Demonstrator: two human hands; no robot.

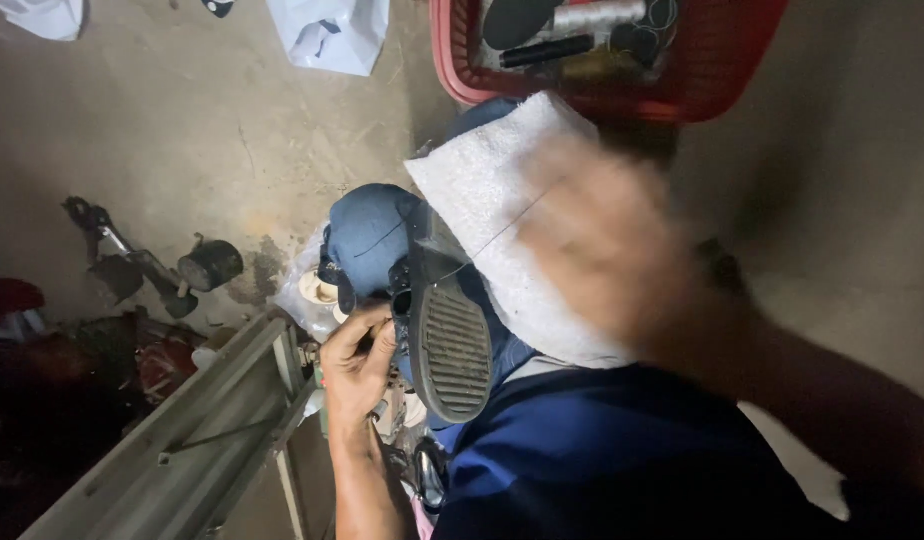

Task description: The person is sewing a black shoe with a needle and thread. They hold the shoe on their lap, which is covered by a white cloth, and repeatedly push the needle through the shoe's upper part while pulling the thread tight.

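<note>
A dark shoe (437, 330) with a ribbed grey sole rests sole-up on my lap, against my blue-clad knees. My left hand (357, 360) grips its left side near the heel. A thin thread (502, 232) runs taut from the shoe up to my right hand (607, 245), which is raised close to the camera and blurred; the fingers look pinched on the thread. A white foam pad (502, 210) lies over my right thigh under the thread.
A red plastic basket (727, 70) of tools and thread spools sits on the concrete floor ahead. A metal shoe last stand (147, 265) stands at left. A grey wooden frame (197, 430) lies at lower left. White plastic bags (332, 35) lie farther off.
</note>
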